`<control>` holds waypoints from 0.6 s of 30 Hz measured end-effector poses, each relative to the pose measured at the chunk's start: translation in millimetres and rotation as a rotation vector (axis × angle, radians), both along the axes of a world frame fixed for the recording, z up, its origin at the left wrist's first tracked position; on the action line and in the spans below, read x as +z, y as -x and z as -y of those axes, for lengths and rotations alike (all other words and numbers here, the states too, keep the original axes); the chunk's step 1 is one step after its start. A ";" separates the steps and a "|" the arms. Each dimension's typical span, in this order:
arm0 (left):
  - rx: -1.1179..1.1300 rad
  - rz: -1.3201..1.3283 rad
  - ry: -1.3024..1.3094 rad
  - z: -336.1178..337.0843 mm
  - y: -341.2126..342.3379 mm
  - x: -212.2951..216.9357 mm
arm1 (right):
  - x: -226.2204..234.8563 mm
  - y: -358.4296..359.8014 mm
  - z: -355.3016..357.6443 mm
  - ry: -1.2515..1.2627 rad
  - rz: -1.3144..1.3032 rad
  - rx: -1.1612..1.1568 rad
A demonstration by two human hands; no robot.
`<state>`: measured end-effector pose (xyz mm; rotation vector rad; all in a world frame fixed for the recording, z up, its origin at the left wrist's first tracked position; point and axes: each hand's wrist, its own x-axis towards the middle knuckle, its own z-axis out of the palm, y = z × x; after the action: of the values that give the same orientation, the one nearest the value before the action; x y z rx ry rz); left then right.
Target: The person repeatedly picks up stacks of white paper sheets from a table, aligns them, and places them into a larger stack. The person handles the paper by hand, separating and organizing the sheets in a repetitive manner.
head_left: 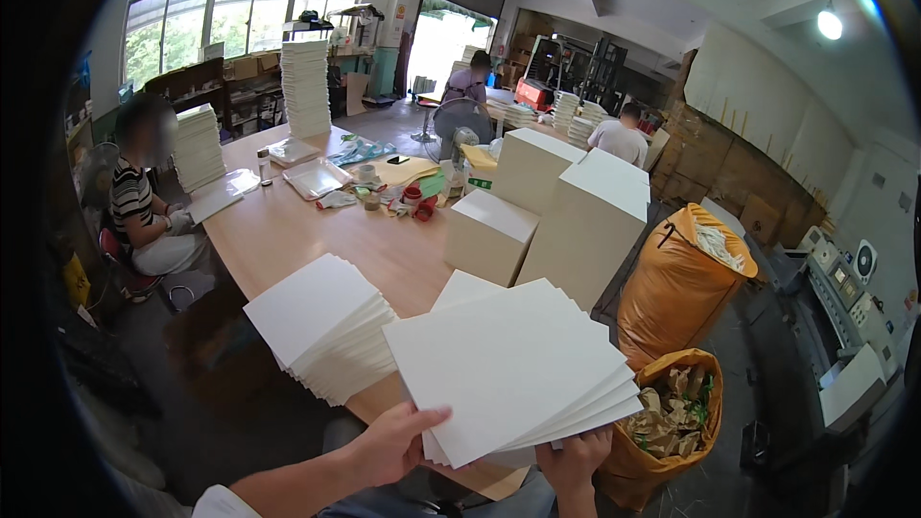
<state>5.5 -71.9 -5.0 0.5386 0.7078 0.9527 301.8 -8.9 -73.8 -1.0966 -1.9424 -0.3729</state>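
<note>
Between my two hands is a fanned stack of white sheets, tilted above the near end of the table. My left hand grips its lower left corner, thumb on top and fingers underneath. At the lower right edge my right hand holds the stack from below, its fingers partly hidden by the sheets. To the left, a second uneven pile of white sheets rests on the table's edge. Part of another white sheet shows behind the held stack.
The wooden table bears tall white blocks of sheets, tape rolls and a tall pile. At right stand an orange sack and an orange bag of brown paper scraps. A person sits at left; others work farther back.
</note>
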 end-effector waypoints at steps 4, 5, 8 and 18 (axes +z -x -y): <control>0.196 -0.131 -0.023 4.4 1.8 -0.5 | -0.5 0.6 2.7 0.009 0.023 -0.043; 0.239 -0.133 -0.009 9.0 13.9 -3.6 | 1.8 1.7 4.0 0.023 0.018 -0.046; 0.404 -0.045 -0.079 29.1 67.7 -26.5 | 11.4 8.9 3.8 0.033 0.027 -0.053; 0.886 -0.282 -0.314 24.1 252.2 -82.5 | 20.0 14.5 5.0 -0.067 0.157 -0.098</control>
<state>-246.7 -96.0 -87.5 0.6502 1.0924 1.8586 287.4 -14.0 -53.8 -1.1505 -2.0017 -0.5893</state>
